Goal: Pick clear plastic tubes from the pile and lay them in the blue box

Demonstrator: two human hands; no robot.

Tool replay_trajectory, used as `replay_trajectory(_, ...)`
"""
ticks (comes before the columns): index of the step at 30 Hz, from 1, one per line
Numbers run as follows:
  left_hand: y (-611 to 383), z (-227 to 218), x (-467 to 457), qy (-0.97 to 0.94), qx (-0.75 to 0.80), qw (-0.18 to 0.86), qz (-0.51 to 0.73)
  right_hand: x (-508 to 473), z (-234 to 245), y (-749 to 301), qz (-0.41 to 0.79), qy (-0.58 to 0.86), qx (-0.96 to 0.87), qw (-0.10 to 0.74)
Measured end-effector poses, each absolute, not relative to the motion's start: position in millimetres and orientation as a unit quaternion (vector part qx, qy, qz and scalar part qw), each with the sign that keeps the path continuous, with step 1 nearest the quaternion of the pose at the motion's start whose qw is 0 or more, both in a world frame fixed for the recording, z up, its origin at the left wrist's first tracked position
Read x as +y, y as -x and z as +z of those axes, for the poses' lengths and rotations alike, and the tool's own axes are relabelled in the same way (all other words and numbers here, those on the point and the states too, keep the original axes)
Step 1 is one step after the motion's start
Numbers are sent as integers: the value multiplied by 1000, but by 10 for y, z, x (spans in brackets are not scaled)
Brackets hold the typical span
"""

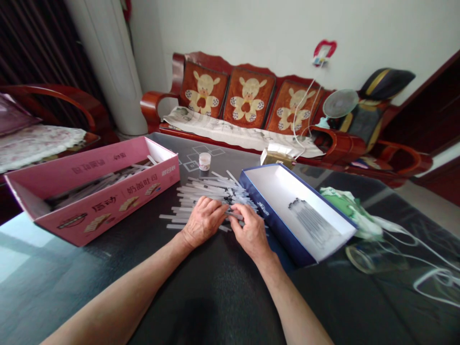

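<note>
"So, what have we got?"

"Well, our left hand [203, 221] and right hand [250, 233] are curled, gripping a loose pile of clear plastic sticks [204, 189] on the dark table [215, 297], between a pink carton [108, 211] and a blue-edged box [273, 225]."

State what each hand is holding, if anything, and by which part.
The left hand and right hand lie on a pile of clear plastic sticks, around the sticks' middles; whether either hand grips any stick cannot be told.

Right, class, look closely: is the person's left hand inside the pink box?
No, the left hand rests on a pile of clear plastic sticks, outside the pink box.
</note>
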State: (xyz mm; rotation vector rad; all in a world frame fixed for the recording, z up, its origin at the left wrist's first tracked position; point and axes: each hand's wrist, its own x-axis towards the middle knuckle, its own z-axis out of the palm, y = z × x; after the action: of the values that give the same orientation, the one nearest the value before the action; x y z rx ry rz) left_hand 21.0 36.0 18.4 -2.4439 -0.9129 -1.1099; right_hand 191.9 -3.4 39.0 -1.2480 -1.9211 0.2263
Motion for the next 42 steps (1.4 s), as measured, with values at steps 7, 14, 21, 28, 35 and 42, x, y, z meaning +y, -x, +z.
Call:
replay_trajectory(7, -212, 144, 345, 857, -297, 131, -401, -94, 708, -1828, -1, 553, -806, 210)
replay_trajectory(14, -202, 242, 273, 801, -315, 183, -476, -55, 1059, -2440, -58, 624, -755, 191)
replay_trajectory(21, -175, 195, 333, 793, -341, 179, -472, 8, 976, -3521, 16, 827, -555, -86)
replay_trajectory(28, -132, 177, 379, 789, -362, 161, -470, 38, 850, -3574, 35, 828, -536, -160)
replay_trajectory(35, -97, 169, 423, 772, -388, 160, -478, 49, 779, -3603, 35, 814, -557, -159)
replay_trajectory(42, -86, 114, 454, 767, -403, 152, -476, 20, 857, -3623, -4, 836, -536, -114)
